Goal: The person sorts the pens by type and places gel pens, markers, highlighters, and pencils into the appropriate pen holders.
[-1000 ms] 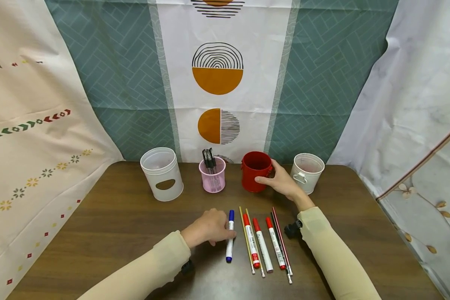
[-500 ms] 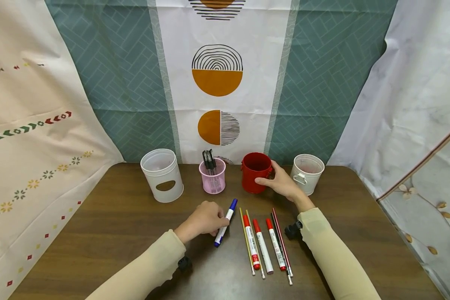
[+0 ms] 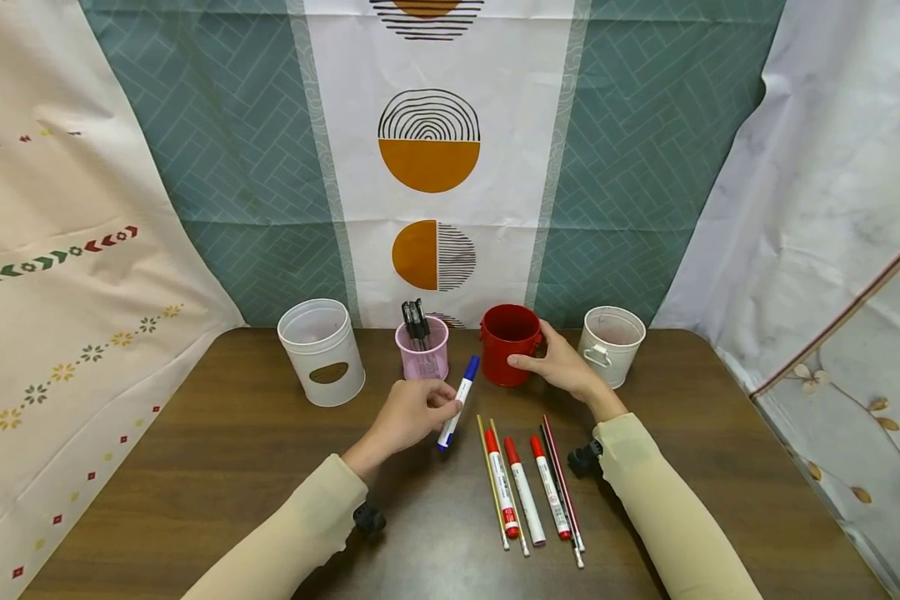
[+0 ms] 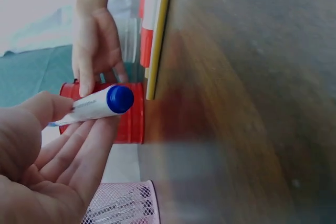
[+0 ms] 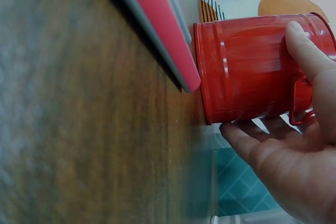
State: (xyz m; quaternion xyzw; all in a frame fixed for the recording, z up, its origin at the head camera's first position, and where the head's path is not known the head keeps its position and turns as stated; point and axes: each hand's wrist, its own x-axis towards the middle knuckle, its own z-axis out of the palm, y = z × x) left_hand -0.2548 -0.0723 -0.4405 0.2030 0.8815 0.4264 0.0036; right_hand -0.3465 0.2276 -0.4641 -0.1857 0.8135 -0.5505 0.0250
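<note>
My left hand [image 3: 414,414] pinches a white marker with a blue cap [image 3: 461,403] between thumb and fingers. The marker is held tilted above the table, its capped end toward the red bucket [image 3: 508,350]. In the left wrist view the marker [image 4: 97,104] overlaps the red bucket, its blue end facing the camera. My right hand [image 3: 566,364] holds the bucket by its right side, thumb at the front and fingers behind. The right wrist view shows that thumb along the red wall [image 5: 252,66], near a side handle. The bucket stands upright on the table.
A pink mesh cup [image 3: 423,354] with black pens stands left of the bucket. Farther left is a white pot with an oval cutout [image 3: 321,350]; at right, a white bucket [image 3: 612,346]. Red-capped markers [image 3: 525,492] and several pencils [image 3: 562,483] lie in front.
My left hand has picked the blue-capped marker off the table, tilted it and carried it forward toward the red bucket. The right hand has kept its place on the bucket.
</note>
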